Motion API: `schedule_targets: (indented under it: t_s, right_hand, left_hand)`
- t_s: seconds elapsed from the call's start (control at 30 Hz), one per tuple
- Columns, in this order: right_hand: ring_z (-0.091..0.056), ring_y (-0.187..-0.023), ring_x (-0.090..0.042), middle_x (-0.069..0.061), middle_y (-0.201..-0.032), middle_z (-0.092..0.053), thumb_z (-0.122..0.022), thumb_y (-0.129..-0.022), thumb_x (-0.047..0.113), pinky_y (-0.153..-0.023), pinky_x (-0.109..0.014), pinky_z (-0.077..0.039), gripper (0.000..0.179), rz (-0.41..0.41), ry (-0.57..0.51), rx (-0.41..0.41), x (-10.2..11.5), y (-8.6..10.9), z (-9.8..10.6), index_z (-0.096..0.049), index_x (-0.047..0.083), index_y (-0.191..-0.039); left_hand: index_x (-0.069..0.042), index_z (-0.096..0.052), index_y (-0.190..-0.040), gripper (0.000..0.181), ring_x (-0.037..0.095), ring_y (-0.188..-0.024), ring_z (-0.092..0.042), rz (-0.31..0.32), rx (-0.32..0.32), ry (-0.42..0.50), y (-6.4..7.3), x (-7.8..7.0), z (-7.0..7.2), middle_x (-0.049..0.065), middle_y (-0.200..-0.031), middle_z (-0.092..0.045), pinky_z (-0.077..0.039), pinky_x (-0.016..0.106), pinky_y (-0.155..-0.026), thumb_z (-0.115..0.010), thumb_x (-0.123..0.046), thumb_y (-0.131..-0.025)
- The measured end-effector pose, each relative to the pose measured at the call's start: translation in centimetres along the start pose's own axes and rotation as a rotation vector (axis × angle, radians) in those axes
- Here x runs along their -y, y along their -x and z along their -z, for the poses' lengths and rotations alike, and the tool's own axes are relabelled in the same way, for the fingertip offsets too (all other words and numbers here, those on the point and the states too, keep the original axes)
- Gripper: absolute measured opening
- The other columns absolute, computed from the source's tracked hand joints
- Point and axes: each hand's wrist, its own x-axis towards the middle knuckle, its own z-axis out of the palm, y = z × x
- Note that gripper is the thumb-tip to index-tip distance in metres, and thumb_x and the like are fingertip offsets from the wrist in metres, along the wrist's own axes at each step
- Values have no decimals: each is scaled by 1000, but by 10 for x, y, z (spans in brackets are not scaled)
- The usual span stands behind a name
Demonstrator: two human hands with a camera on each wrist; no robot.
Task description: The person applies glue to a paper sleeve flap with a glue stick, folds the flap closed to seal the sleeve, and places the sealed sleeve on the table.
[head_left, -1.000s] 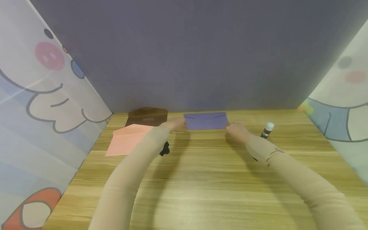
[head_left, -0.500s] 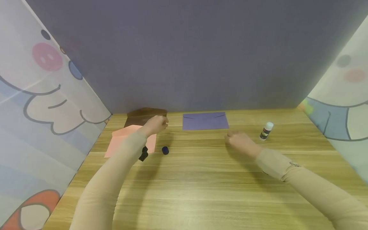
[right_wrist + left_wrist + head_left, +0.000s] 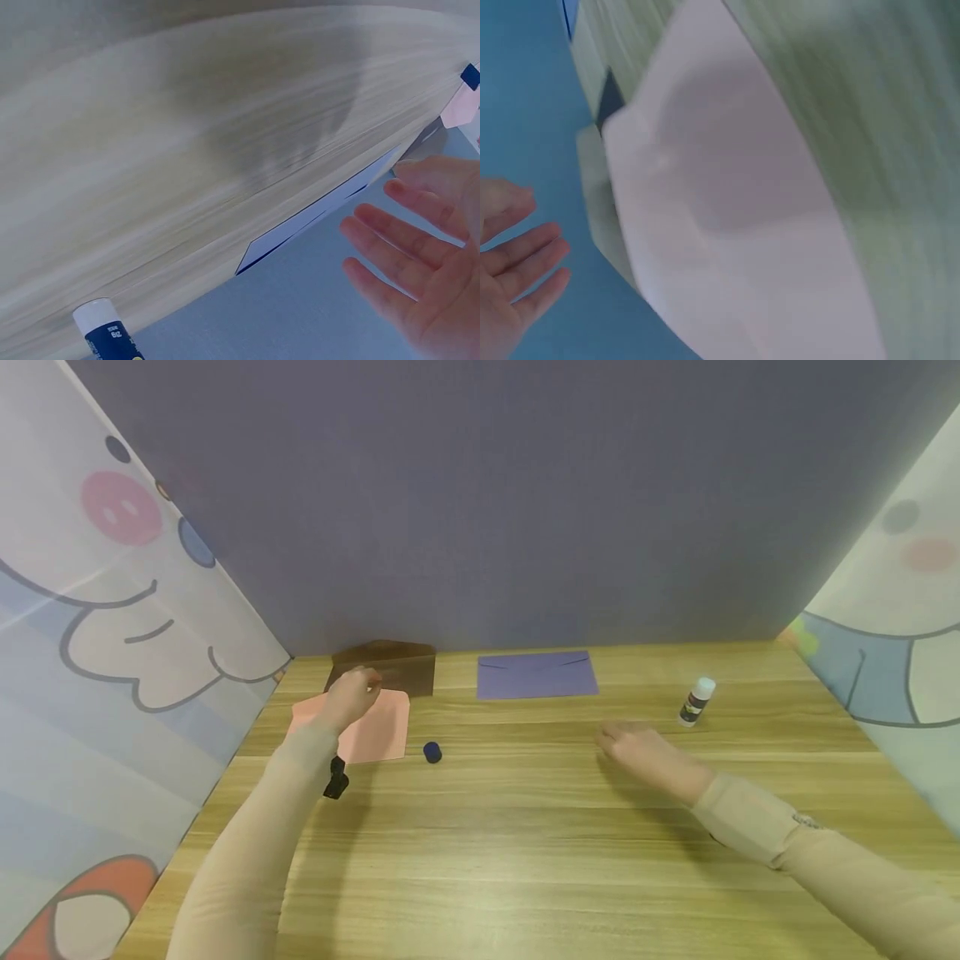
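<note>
My left hand is over the pink envelope, its fingers loosely bent with nothing between them. In the left wrist view the pink envelope fills the middle, and the left fingers are spread apart from it. Behind it lies a brown envelope, flap up and partly covered by my left hand. A purple envelope lies with its flap folded down at the table's back edge. My right hand is over the table in front of the purple envelope's right side, fingers relaxed and holding nothing.
A white-capped glue stick stands to the right of the purple envelope. A small dark blue cap sits right of the pink envelope. A grey panel rises behind the wooden table, with printed cartoon sheets at both sides.
Both hands have left the purple envelope, which stays in place. The left hand has moved left to over the pink envelope; the right has drawn back toward the near side.
</note>
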Motion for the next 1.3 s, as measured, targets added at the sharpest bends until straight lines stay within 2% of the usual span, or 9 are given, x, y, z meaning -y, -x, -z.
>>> schedule_targets:
  t_s: [0.17,0.3,0.47,0.53,0.63,0.73,1.0,1.13,1.3]
  right_hand:
    - [-57,-66,-22,-12,-76,-59,-69,-67,-3,-59,-29,-52,15,-12,-6,6,3,6,2,-60,-3,-79]
    - [-56,-66,-20,-10,-76,-58,-71,-65,-4,-60,-29,-51,17,-17,-11,10,5,11,3,-61,-1,-80]
    - [-57,-68,-21,-10,-78,-59,-72,-64,-4,-61,-30,-51,21,-37,-21,26,6,17,4,-63,-2,-83]
    - [-57,-67,-21,-11,-79,-59,-72,-65,-3,-60,-29,-51,20,-40,-30,28,5,20,4,-62,-2,-82]
    - [-58,-66,-20,-12,-79,-60,-73,-64,-2,-58,-27,-51,21,-43,-46,30,5,22,4,-62,-2,-82]
    - [-58,-67,-20,-12,-79,-60,-74,-64,0,-58,-27,-52,22,-45,-62,32,5,24,5,-62,-1,-82]
    - [-59,-71,-21,-10,-80,-60,-72,-67,0,-63,-30,-53,21,-71,-100,59,7,28,9,-61,1,-84]
    - [-60,-73,-23,-11,-82,-61,-72,-67,0,-65,-33,-53,22,-83,-96,61,8,29,11,-62,0,-86]
    - [-60,-72,-23,-11,-80,-61,-73,-65,0,-65,-33,-52,22,-78,-102,40,7,30,11,-62,0,-85]
  left_hand:
    - [12,-52,-110,28,41,-96,-52,50,-12,22,10,24,-2,29,-107,-52,-46,47,-80,-52,-1,-85]
    - [14,-44,-117,33,47,-109,-41,104,18,66,16,40,-3,32,-118,-44,-40,53,-87,-47,0,-87]
    - [7,-42,-124,38,46,-113,-38,200,35,22,22,57,-6,29,-125,-40,-37,63,-82,-46,-6,-88]
    - [7,-43,-124,39,46,-110,-41,209,7,3,24,62,-8,29,-123,-42,-37,64,-79,-47,-7,-88]
    - [10,-41,-123,40,48,-108,-41,187,-29,-7,25,69,-12,31,-121,-42,-36,63,-81,-48,-6,-87]
    - [12,-35,-126,44,50,-111,-36,183,-28,-16,26,72,-14,34,-125,-37,-33,64,-84,-48,-6,-88]
    - [13,-16,-134,58,52,-122,-14,254,91,16,30,78,-15,35,-135,-17,-15,64,-96,-44,-14,-90]
    - [14,-14,-134,61,52,-123,-11,271,130,3,30,79,-15,35,-135,-15,-12,64,-97,-43,-17,-90]
    - [15,-22,-131,57,51,-120,-20,255,139,-59,30,77,-16,36,-131,-24,-18,62,-97,-44,-16,-89]
